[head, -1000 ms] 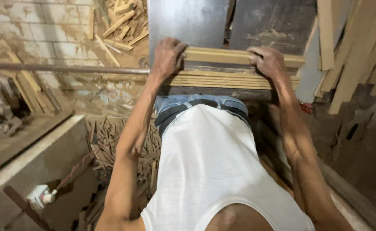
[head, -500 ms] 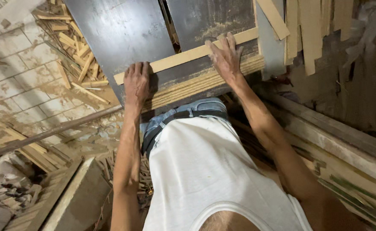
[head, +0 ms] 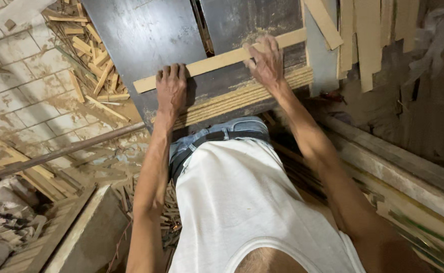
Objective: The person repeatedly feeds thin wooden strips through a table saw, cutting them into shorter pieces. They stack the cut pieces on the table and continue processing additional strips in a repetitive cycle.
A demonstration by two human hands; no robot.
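**Q:** Wooden strip — where does it lie, and what are the hands doing with it?

**A:** A pale wooden strip [head: 222, 59] lies slantwise across a dark metal table [head: 146, 35], rising toward the right. The left hand [head: 171, 91] lies flat, palm down, fingers together, over the strip's lower left end. The right hand [head: 266, 63] presses on the strip farther right, fingers spread and slightly bent. Neither hand is closed around the wood.

**Q:** What is around them?

**A:** Just below the strip, at the table's near edge, sits a stack of thin boards [head: 247, 96]. A slot splits the tabletop between the hands. Left of the table, wood offcuts [head: 93, 60] are heaped against a brick wall [head: 14, 81]. Upright planks [head: 368, 35] lean at the right. The person's white vest [head: 242, 202] fills the foreground, hiding the floor beneath the table.
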